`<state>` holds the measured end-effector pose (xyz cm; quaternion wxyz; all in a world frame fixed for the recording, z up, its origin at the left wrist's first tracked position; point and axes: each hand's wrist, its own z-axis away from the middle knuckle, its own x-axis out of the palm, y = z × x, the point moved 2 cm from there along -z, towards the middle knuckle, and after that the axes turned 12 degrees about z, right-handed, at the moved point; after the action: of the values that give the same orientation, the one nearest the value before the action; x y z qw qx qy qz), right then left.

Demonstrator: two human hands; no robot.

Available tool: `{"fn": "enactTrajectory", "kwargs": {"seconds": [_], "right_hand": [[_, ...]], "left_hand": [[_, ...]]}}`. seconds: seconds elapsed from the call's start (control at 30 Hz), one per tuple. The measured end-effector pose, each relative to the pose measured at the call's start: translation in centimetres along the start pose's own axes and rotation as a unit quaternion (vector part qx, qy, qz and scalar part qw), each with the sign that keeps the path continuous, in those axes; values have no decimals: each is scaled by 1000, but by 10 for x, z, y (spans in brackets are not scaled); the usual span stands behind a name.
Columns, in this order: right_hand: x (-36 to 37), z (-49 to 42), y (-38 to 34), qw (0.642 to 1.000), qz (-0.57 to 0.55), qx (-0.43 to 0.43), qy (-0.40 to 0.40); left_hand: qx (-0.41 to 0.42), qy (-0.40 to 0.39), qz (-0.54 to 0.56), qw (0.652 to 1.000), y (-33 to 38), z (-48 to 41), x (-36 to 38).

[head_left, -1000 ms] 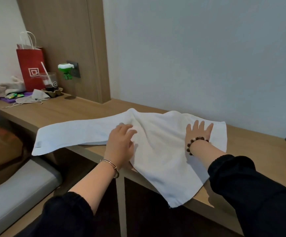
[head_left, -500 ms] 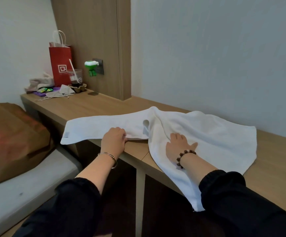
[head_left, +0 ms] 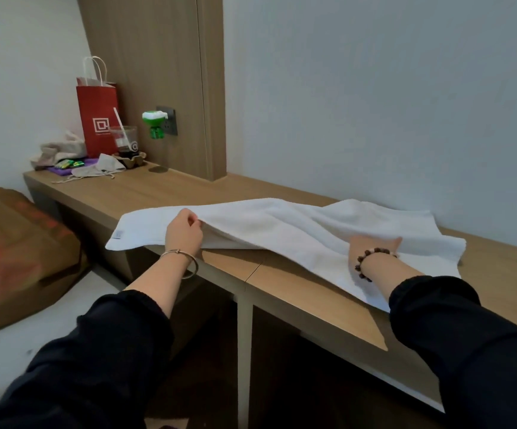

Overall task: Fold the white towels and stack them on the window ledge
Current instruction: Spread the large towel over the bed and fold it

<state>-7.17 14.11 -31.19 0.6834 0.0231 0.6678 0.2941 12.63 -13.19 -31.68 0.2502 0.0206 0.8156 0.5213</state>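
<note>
A white towel (head_left: 282,224) lies spread lengthwise along the wooden ledge (head_left: 282,283), rumpled in the middle, its left end with a small label overhanging the front edge. My left hand (head_left: 184,233) pinches the towel's near edge and lifts it slightly off the wood. My right hand (head_left: 371,247) is at the towel's right part; its fingers are tucked under a fold and hidden, only the back of the hand and a beaded bracelet show.
At the ledge's far left stand a red paper bag (head_left: 98,119), a plastic cup with straw (head_left: 125,144), crumpled cloths (head_left: 62,150) and small packets. A green plug-in device (head_left: 155,122) sits in the wall socket. A brown cushion (head_left: 16,252) lies on the bed at left.
My left hand has slid left along the near edge and raised it. The hanging part of the towel has been drawn up onto the ledge. My right hand moved right, under a fold.
</note>
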Motion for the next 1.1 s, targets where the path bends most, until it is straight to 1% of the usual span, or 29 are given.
{"fn": "enactTrajectory", "kwargs": {"seconds": [0.07,0.13,0.2,0.27,0.3,0.33,0.37,0.43,0.47,0.57,0.6,0.63,0.67,0.7,0.73,0.77,0.8,0.83,0.87,0.93,1.0,1.03,1.07,1.1], "right_hand": [[-10,3,4,999,54,-7,-1],[-24,7,5,998,44,-7,51],[-39,11,0,990,0,-15,139],[-50,14,-10,975,-38,-44,212],[-54,14,-16,970,-67,-61,225],[-58,14,-22,966,-110,-77,220],[-61,12,-28,962,-156,-91,204],[-67,4,-42,955,-203,-122,178],[-69,-2,-48,954,-207,-138,168],[-74,-24,-67,951,-212,-171,147],[-76,-32,-73,950,-215,-179,141],[-78,-40,-78,948,-218,-186,136],[-79,-48,-82,948,-220,-194,126],[-81,-55,-85,947,-221,-204,110],[-80,-61,-87,950,-215,-210,86],[-79,-68,-88,955,-200,-212,58],[-78,-72,-88,961,-176,-213,30],[-76,-75,-88,964,-152,-217,8],[-75,-77,-89,966,-136,-221,-2],[-73,-84,-89,965,-138,-223,16],[-77,-87,-87,965,-131,-222,42],[-81,-87,-84,964,-131,-222,63],[-87,-86,-80,962,-138,-218,92],[-95,-82,-74,957,-147,-210,136]], "left_hand": [[6,-64,16,998,2,-6,-3],[-17,-173,55,983,5,-11,-6],[-58,-304,93,946,9,-15,-10],[-91,-426,97,895,15,-15,-13],[-104,-479,83,868,20,-13,-15],[-111,-519,73,845,24,-11,-16],[-110,-535,66,835,28,-9,-16],[-90,-514,87,849,30,-11,-16],[-91,-500,121,853,29,-12,-16],[-117,-470,223,846,19,-17,-13],[-109,-430,233,865,17,-20,-12],[-82,-364,205,905,13,-27,-9],[-38,-294,126,947,9,-36,-6],[14,-256,2,967,7,-43,-3],[45,-269,-122,954,1,-51,3],[52,-306,-221,925,-3,-55,8],[44,-337,-282,897,-7,-59,11],[36,-353,-307,883,-10,-63,11],[30,-362,-313,878,-15,-68,12],[39,-364,-325,872,-16,-74,11],[53,-343,-353,869,-13,-78,10],[62,-308,-359,879,-6,-81,9],[83,-259,-349,897,4,-82,7],[122,-194,-331,915,17,-82,6]]}}
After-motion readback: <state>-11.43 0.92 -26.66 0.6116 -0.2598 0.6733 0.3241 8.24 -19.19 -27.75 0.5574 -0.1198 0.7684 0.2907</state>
